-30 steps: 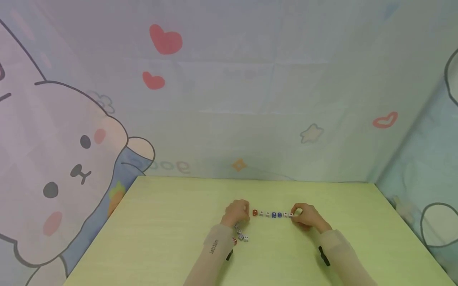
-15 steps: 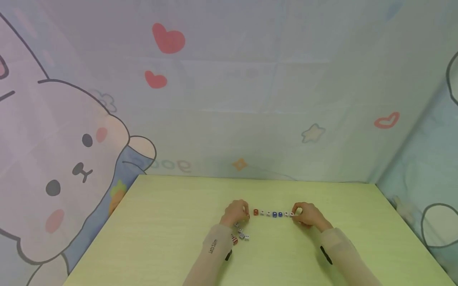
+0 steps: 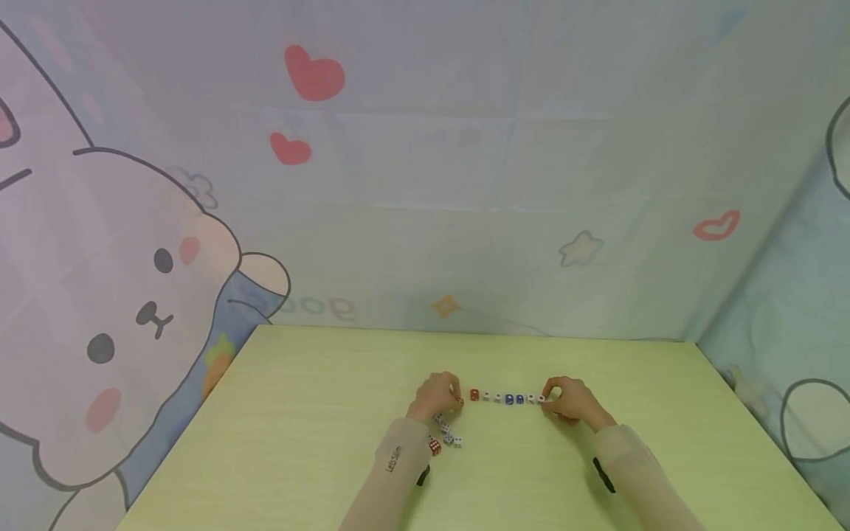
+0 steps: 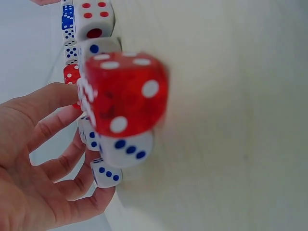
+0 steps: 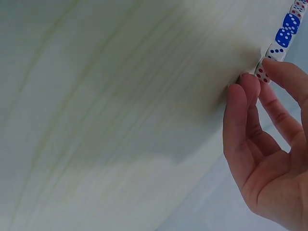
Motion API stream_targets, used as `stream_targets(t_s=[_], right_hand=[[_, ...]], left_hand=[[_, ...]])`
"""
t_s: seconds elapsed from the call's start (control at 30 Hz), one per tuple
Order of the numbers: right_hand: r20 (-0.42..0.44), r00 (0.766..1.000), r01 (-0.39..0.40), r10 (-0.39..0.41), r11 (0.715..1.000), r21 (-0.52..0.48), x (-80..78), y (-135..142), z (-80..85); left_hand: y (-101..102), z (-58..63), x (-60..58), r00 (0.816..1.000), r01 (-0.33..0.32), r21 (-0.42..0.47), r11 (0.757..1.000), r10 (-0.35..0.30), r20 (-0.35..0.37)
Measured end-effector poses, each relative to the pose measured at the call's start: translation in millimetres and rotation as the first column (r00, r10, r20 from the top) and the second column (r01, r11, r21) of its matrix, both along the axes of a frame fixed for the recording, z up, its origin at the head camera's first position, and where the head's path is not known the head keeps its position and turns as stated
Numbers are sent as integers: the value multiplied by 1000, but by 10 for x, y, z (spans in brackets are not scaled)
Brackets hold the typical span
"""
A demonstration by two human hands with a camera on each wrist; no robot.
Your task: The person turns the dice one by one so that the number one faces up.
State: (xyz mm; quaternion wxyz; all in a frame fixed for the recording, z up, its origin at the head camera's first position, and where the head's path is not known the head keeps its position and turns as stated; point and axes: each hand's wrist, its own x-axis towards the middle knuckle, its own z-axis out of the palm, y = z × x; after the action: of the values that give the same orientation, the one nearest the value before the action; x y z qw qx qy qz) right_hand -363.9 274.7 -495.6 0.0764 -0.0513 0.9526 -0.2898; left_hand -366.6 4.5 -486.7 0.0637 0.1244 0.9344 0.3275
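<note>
A row of small dice runs across the table in the head view, with a red die (image 3: 474,394) at its left end and two blue dice (image 3: 514,399) amid white ones. Just left of the row, my left hand (image 3: 436,393) pinches another red die (image 3: 461,402); in the left wrist view the fingers mostly cover it. My right hand (image 3: 575,400) is at the row's right end, thumb and finger on the white end die (image 5: 262,74) with red pips. In the left wrist view, a white die (image 4: 107,174) lies by the curled lower fingers.
Loose dice lie by the left wrist: several white dice (image 3: 457,441) and a red die (image 3: 434,446), which looms large in the left wrist view. The pale green table (image 3: 319,413) meets a printed cloth backdrop (image 3: 425,184) at its far edge.
A bit of the red die now shows at my left fingertips, where it was hidden a second ago. Both hands stay nearly still, and the row looks the same.
</note>
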Motion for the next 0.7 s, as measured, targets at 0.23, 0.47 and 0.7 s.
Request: stream_targets(t_s=[0.23, 0.47, 0.7], right_hand=[[10, 1000, 8, -7, 999, -32, 19, -20, 17], [3, 1000, 7, -6, 999, -40, 38, -23, 20], [15, 1000, 10, -10, 999, -46, 11, 11, -8]], left_hand=[[7, -6, -13, 1000, -18, -22, 1000, 17, -22], [19, 4, -3, 1000, -16, 8, 1000, 16, -24], [15, -70, -62, 999, 35, 16, 999, -35, -40]])
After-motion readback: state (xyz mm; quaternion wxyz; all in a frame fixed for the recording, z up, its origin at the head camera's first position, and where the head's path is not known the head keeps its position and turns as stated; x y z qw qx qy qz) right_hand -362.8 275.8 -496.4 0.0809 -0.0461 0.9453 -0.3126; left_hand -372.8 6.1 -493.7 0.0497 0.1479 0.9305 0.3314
